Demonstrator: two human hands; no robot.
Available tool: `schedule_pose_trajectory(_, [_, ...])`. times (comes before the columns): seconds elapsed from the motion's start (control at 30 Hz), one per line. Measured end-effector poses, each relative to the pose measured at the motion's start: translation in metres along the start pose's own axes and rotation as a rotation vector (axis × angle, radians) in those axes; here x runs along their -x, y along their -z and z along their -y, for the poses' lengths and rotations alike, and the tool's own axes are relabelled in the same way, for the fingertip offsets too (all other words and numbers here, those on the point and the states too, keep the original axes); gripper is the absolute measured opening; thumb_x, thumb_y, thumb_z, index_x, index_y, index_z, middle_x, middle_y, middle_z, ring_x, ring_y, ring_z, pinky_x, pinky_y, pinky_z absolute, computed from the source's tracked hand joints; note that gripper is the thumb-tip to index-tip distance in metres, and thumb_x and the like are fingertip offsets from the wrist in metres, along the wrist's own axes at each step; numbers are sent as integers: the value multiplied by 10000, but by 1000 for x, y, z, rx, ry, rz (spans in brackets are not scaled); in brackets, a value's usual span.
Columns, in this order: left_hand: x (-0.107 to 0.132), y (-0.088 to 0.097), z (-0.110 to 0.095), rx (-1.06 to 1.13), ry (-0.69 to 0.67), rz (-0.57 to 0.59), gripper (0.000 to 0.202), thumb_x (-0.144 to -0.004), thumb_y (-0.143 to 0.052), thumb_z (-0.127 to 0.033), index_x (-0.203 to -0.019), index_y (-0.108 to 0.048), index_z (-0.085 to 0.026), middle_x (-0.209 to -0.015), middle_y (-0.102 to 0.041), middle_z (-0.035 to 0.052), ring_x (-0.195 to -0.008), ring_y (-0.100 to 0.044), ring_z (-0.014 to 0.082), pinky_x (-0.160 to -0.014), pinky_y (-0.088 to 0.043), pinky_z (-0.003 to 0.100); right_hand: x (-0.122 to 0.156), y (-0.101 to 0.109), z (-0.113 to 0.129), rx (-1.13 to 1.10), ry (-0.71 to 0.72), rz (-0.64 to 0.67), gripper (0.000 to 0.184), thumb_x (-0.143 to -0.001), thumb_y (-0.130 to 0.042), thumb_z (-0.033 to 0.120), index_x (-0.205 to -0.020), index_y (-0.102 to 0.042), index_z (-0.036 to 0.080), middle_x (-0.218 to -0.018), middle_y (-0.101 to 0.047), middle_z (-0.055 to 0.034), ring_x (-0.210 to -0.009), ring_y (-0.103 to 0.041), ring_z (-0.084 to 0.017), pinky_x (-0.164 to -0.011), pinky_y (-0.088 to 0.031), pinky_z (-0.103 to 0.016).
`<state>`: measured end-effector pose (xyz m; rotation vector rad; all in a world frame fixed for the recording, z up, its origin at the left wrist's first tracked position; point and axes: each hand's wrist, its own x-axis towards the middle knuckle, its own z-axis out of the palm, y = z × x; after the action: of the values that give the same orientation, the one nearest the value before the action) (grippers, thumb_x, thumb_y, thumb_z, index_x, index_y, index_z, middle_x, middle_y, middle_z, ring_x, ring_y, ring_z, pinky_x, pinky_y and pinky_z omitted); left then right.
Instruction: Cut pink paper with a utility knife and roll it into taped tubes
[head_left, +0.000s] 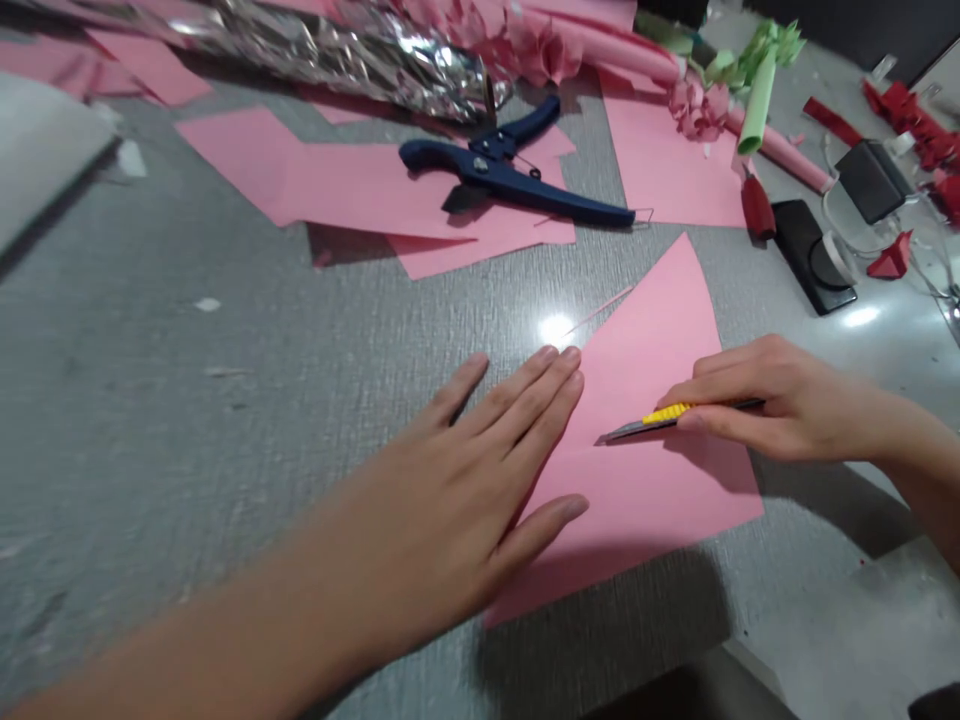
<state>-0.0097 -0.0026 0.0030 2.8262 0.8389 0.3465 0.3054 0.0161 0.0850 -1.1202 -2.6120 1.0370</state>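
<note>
Grey table (187, 440), plain pink paper sheet (660, 340) pointed toward one o'clock, left hand (465, 475) flat on its edge, right hand (772, 395) at three o'clock gripping yellow utility knife (664, 414)

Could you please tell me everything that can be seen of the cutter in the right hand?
The cutter is slim, with a ribbed yellow part and a grey, metallic-looking blade narrowing to a point. The right hand grips it, hiding some of its body; a dark rear end shows above the thumb. It slants low over the pink sheet, blade toward the left hand, tip seemingly touching the sheet.
</note>
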Motion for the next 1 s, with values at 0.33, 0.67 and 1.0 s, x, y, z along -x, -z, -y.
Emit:
schedule_pose_trajectory(0.33, [-1,-7,0,-64,-17,-64,798,-1128,-421,-548,-1764,-252,-96,-1764,-423,170,-1635,-421,350,-1343,-282,591,6,-3,-5,-32,-22,0,288,-1161,-553,316,-1200,-820,215,-1015,-837,-61,-852,-722,-166,-766,-487,-290])
schedule_pose_trajectory(0.67, [0,-9,1,-87,-29,-67,840,-1130,-414,-542,-1777,-157,-72,-1765,-418,188,-1633,-420,361,-1342,-260,593,10,0,-8,-31,-31,-7,292,-1158,-564,330,-1225,-820,207,-1025,-841,-62,-843,-712,-161,-769,-480,-294])
schedule_pose_trajectory(1.0, [-1,-6,2,-35,-7,-49,844,-1123,-417,-549,-1799,-96,-157,-1773,-405,162,-1616,-452,367,-1344,-307,616,14,3,-12,-38,-47,-6,296,-1159,-573,340,-1242,-816,194,-1085,-857,-68,-907,-747,-169,-800,-498,-293])
